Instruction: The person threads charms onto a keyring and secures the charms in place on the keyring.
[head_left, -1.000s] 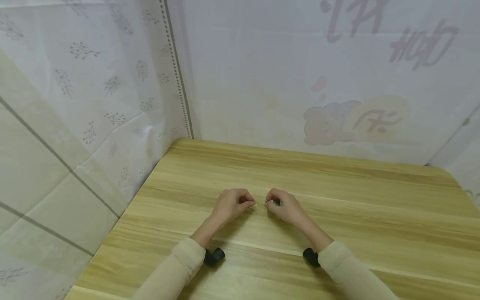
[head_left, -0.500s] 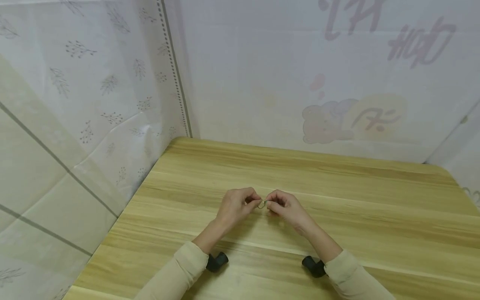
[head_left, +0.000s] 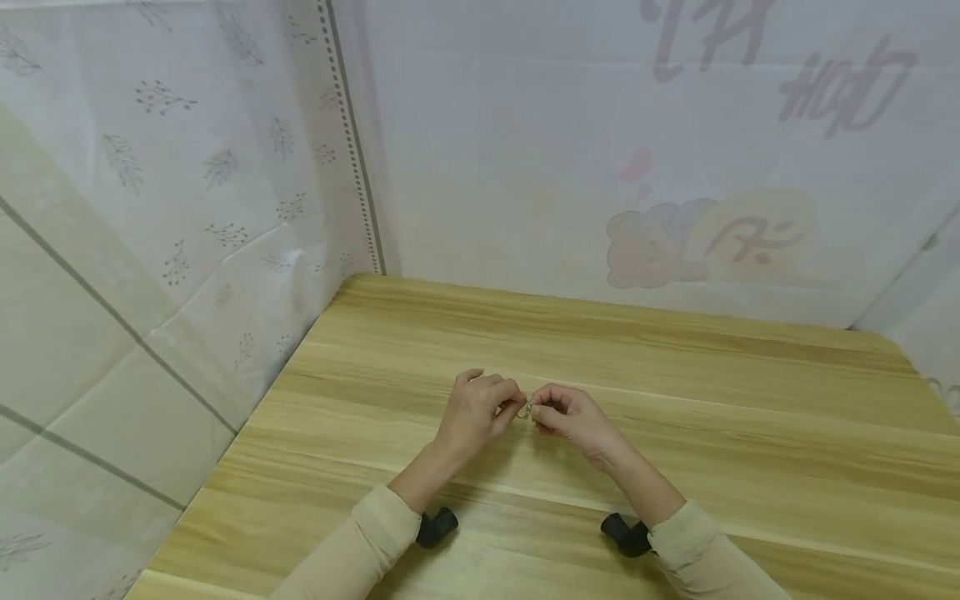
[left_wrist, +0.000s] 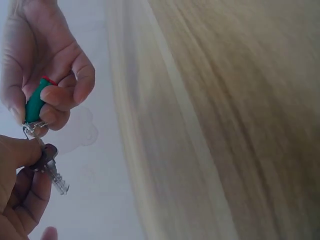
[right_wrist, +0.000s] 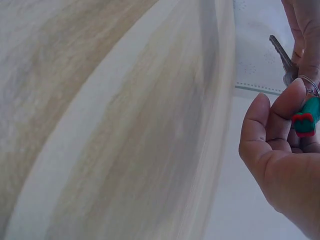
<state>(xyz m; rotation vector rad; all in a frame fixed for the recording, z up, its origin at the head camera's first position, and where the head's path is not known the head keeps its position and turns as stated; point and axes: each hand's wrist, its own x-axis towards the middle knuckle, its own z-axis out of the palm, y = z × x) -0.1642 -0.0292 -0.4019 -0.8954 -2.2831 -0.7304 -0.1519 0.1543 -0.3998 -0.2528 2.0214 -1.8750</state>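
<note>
Above the table, my left hand [head_left: 474, 417] pinches a metal key [left_wrist: 57, 179] by its head, between thumb and fingers, the toothed blade sticking out. Just to the right, my right hand [head_left: 576, 417] holds a small green keychain charm [left_wrist: 35, 104] with red at one end, gripped between thumb and curled fingers. A thin metal key ring [right_wrist: 311, 80] and a bit of chain bridge the narrow gap between the fingertips. Fingers cover part of the ring, so whether the key is threaded on it I cannot tell.
The wooden table [head_left: 637, 358] extends around both hands. Black wrist cameras sit at the left cuff [head_left: 437, 527] and the right cuff [head_left: 626, 535]. Behind the table hangs a pale printed curtain [head_left: 510, 167], and another patterned one [head_left: 225, 208] is along the left.
The hands were a little apart and have come together, with the ring showing between their fingertips. Most recently the left hand has turned slightly and one finger has lifted away.
</note>
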